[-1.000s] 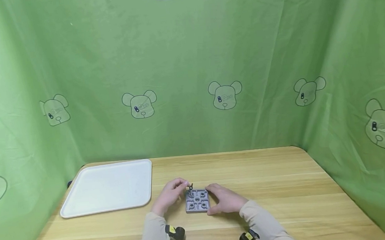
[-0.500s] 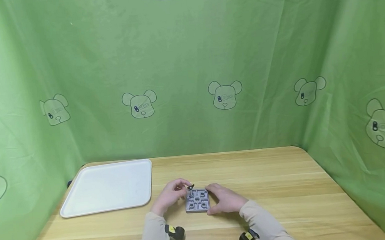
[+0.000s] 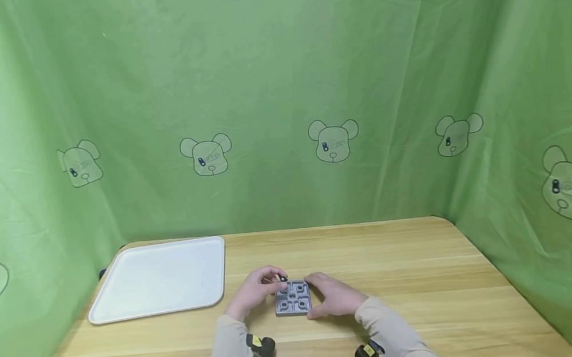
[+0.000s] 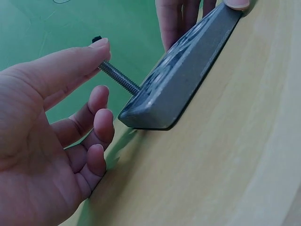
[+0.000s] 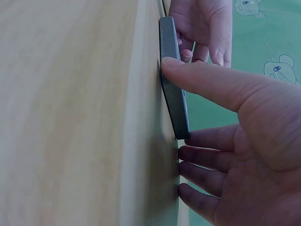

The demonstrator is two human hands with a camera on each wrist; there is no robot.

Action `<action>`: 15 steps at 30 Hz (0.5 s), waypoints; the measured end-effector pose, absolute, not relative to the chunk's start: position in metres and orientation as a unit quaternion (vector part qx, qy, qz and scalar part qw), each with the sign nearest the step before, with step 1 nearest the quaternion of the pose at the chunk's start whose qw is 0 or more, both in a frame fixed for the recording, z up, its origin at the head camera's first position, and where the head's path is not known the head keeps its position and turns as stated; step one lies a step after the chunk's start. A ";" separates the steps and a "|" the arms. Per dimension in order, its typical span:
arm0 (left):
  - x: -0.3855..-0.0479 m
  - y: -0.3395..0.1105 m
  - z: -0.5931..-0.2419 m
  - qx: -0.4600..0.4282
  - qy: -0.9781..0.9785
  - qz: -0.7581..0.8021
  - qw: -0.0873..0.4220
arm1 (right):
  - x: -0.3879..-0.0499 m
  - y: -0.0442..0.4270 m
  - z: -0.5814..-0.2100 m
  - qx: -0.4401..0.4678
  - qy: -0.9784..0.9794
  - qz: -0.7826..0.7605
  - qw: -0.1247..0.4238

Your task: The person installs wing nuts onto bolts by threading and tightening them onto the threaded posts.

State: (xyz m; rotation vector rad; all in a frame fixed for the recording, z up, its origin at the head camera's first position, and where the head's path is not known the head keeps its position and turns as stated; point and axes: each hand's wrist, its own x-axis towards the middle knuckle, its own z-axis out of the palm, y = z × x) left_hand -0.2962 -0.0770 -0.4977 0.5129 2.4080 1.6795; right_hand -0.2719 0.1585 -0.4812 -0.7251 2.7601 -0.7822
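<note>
A square grey metal block with recessed holes lies flat on the wooden table. In its far left corner stands a screw with a black head; the bare threaded shank shows between block and fingers in the left wrist view. My left hand pinches the screw's head between thumb and index finger, the other fingers loosely curled beside the block. At the block's right side, my right hand grips it, thumb on the near edge and index finger at the far corner. The shank's lower end is hidden inside the block.
A white tray lies at the table's far left. Green cloth printed with bear heads hangs behind and on both sides. Each sleeve carries a small black wrist camera over the table.
The left thumb and fingers have come together round the screw's head, which turned and is now mostly covered. Block and right hand have stayed in place.
</note>
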 end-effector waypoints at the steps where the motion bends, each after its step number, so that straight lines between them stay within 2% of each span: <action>1: -0.297 -0.077 -0.498 0.173 0.807 0.560 0.080 | -0.272 0.158 -0.481 -0.244 0.929 -0.263 0.092; 15: -0.296 -0.085 -0.496 0.138 0.791 0.590 0.085 | -0.275 0.160 -0.486 -0.241 0.930 -0.264 0.091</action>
